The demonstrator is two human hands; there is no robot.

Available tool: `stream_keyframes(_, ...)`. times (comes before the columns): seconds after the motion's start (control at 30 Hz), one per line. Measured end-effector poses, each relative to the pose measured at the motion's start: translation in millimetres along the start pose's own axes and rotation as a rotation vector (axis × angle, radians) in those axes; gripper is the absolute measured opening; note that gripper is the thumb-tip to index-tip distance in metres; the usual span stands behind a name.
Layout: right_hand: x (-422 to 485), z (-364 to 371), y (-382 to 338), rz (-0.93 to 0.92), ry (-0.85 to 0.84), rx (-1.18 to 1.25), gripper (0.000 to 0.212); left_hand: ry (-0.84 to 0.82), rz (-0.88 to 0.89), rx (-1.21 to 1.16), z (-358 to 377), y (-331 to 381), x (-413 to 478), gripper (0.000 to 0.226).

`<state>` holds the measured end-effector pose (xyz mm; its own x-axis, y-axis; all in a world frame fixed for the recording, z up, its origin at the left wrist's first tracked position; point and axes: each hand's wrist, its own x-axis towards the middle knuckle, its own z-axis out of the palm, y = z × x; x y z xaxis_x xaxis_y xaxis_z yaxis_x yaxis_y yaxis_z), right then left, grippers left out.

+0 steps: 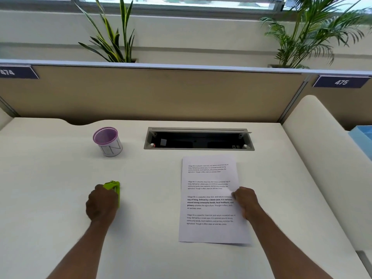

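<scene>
Open desk [151, 208] lies lower centre, between the green object [115, 188] and printed sheet [209, 198]. Above, a purple cup [107, 141] and open cable well [199, 140] obstruct.

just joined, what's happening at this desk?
A person is working at a white desk. The left hand grips a lime-green tool, too covered by the fingers to identify. The right hand, fingers curled, holds the right edge of a printed sheet that lies flat on the desk. A purple mesh cup stands beyond the left hand, and the cable tray at the back is open.
</scene>
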<state>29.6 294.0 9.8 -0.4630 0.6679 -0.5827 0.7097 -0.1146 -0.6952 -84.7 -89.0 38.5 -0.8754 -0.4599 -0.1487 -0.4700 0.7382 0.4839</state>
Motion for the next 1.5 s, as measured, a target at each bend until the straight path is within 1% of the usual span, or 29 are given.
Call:
stream_keyframes(0.07, 0, -1, 0, 0.0, -0.008, -0.013, 0.012, -0.037, 0.037, -0.007, 4, 11, -10, 0.029)
stream_keyframes(0.17, 0, -2, 1, 0.003, -0.02, -0.002, 0.005, -0.092, 0.128, -0.011, 16, 32, -33, 0.031)
stream_keyframes(0.27, -1, -3, 2, 0.019, -0.028, 0.017, 0.009, -0.146, 0.212, -0.022, 31, 55, -59, 0.032)
stream_keyframes(0.4, -3, -8, 2, 0.031, -0.055, 0.016, 0.009, -0.222, 0.31, 0.02, 53, 76, -87, 0.028)
stream_keyframes(0.53, -5, -10, 6, 0.038, -0.059, 0.05, 0.014, -0.255, 0.374, 0.042, 67, 88, -103, 0.027)
stream_keyframes(0.73, -5, -7, 5, 0.009, -0.06, 0.011, 0.005, -0.25, 0.415, 0.034, 77, 89, -110, 0.027)
stream_keyframes(0.87, -5, 0, 2, 0.009, -0.099, 0.001, 0.02, -0.252, 0.421, 0.004, 78, 87, -108, 0.028)
stream_keyframes(0.97, -8, 7, 2, 0.038, -0.092, 0.086, 0.016, -0.263, 0.426, -0.036, 79, 84, -105, 0.028)
stream_keyframes(1.03, -10, 11, 2, 0.03, -0.103, 0.097, 0.013, -0.276, 0.419, -0.061, 79, 82, -103, 0.027)
stream_keyframes(1.17, -12, 14, 2, 0.011, -0.1, 0.096, 0.013, -0.301, 0.328, -0.192, 77, 80, -98, 0.022)
stream_keyframes(1.23, -11, 13, 2, 0.011, -0.104, 0.094, 0.011, -0.34, 0.29, -0.192, 78, 81, -94, 0.028)
stream_keyframes(1.33, -10, 13, 1, 0.01, -0.105, 0.08, 0.01, -0.4, 0.182, -0.229, 78, 84, -86, 0.044)
stream_keyframes(1.37, -10, 14, 0, 0.007, -0.103, 0.073, 0.009, -0.416, 0.151, -0.237, 78, 85, -82, 0.046)
stream_keyframes(1.43, -10, 15, 1, -0.002, -0.101, 0.072, 0.009, -0.476, 0.119, -0.248, 77, 85, -74, 0.033)
stream_keyframes(1.5, -11, 14, 0, 0.002, -0.106, 0.084, 0.01, -0.537, 0.118, -0.247, 75, 87, -69, 0.037)
